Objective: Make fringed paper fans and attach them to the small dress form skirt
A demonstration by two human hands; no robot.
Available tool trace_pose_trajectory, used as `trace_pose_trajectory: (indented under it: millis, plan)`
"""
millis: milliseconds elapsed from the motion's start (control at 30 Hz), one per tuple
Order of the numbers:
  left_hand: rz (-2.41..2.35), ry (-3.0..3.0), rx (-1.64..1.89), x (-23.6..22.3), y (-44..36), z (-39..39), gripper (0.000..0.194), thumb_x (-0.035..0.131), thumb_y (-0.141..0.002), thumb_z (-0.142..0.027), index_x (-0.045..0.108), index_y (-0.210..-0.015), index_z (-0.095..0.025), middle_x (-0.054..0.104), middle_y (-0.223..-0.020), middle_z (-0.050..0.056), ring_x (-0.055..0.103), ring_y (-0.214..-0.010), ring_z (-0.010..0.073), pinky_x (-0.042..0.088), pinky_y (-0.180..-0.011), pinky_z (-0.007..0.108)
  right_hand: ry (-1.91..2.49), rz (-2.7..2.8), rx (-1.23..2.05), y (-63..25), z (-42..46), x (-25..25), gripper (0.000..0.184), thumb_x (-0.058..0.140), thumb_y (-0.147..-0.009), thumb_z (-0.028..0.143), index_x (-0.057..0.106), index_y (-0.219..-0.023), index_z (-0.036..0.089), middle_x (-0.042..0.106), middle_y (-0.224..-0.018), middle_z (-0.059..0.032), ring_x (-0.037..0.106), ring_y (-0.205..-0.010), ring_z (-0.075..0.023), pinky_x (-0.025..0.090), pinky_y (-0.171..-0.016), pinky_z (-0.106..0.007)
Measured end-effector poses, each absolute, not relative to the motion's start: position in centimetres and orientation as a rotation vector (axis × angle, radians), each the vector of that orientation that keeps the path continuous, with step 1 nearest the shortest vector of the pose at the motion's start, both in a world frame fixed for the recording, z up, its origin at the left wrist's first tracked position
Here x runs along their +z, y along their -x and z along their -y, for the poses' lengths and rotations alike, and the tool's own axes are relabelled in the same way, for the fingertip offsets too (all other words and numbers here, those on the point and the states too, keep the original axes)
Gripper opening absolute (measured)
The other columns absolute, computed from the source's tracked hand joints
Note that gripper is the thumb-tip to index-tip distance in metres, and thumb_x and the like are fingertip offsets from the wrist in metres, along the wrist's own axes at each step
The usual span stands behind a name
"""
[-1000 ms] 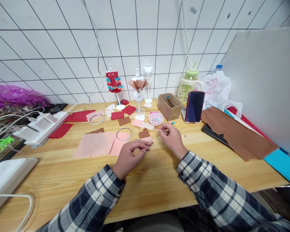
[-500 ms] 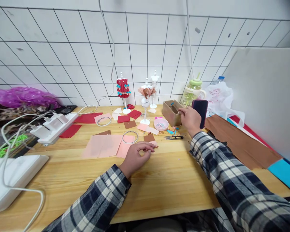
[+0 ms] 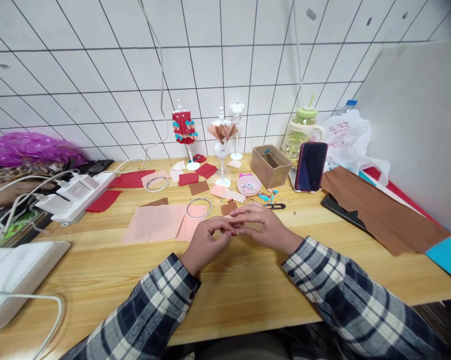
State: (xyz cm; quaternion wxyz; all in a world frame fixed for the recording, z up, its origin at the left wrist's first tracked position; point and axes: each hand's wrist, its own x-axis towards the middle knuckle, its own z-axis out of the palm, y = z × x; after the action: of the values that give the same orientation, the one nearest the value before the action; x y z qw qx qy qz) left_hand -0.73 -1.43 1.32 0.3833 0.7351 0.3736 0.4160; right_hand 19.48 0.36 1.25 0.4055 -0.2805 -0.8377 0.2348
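Observation:
My left hand (image 3: 209, 241) is pinched closed above the table, and whatever lies between its fingertips is too small to make out. My right hand (image 3: 267, 228) meets it at the fingertips, its fingers bent toward the left thumb and index finger; what it may hold is hidden. Just behind the hands lie a small brown fabric scrap (image 3: 229, 208) and a metal ring (image 3: 199, 208) on pink fabric (image 3: 156, 223). Thread snips (image 3: 277, 206) are partly covered by my right hand. A pink dish (image 3: 249, 185) of small beads or sequins sits farther back.
Miniature dress stands (image 3: 222, 165) line the back, one wearing a red ruffled dress (image 3: 184, 127). To the right are a cardboard box (image 3: 271, 167), an upright phone (image 3: 311, 167) and brown fabric (image 3: 383, 212). A power strip (image 3: 80, 197) with cables lies left. Another person's hand (image 3: 7, 194) shows at far left.
My right hand has moved from the cardboard box down and left to my left hand's fingertips. My left hand stays in nearly the same place. The view has tilted slightly.

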Motion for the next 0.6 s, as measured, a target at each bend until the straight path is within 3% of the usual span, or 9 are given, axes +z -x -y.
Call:
trace_pose_trajectory:
  millis: [200,367,500,600]
  plan:
    - [-0.899,-1.787,0.974,0.9,0.7,1.3,0.015,0.061,-0.082,-0.026,0.071,-0.072,-0.019,0.076,-0.089,0.008,0.069,-0.089,0.0222,0.053,-0.086,0.036,0.730,2.110,0.464,-19.7,-1.1,0.5,0.010,0.066,-0.087,0.029,0.074,-0.085,0.024,0.073,-0.099,-0.0056,0.066,-0.093,-0.0185,0.050,-0.086,-0.037]
    - [-1.013,-2.009,0.954,0.8,0.8,1.0,0.016,0.060,-0.085,-0.025,0.075,-0.080,-0.021,0.077,-0.090,0.007,0.070,-0.086,0.0212,0.053,-0.083,0.036,0.843,2.262,0.426,-20.3,-0.9,0.7,0.017,0.055,-0.093,0.024,0.072,-0.091,0.022,0.074,-0.091,-0.0045,0.066,-0.085,-0.0181,0.049,-0.078,-0.033]
    - [-1.115,-2.457,0.923,0.5,0.6,0.5,0.017,0.059,-0.088,-0.025,0.075,-0.093,-0.025,0.077,-0.092,0.004,0.066,-0.084,0.0211,0.050,-0.082,0.038,0.983,2.314,0.433,-20.9,-1.1,0.8,0.015,0.057,-0.092,0.021,0.072,-0.093,0.021,0.075,-0.087,-0.0034,0.065,-0.082,-0.0182,0.046,-0.075,-0.030]
    - [-1.272,-2.594,0.847,0.1,0.3,0.0,0.026,0.055,-0.091,-0.027,0.069,-0.112,-0.021,0.074,-0.104,0.009,0.063,-0.092,0.0247,0.048,-0.086,0.042,1.142,2.303,0.382,-21.9,-1.9,0.9,0.015,0.058,-0.091,0.022,0.073,-0.091,0.021,0.075,-0.088,-0.0036,0.065,-0.085,-0.0188,0.045,-0.077,-0.030]
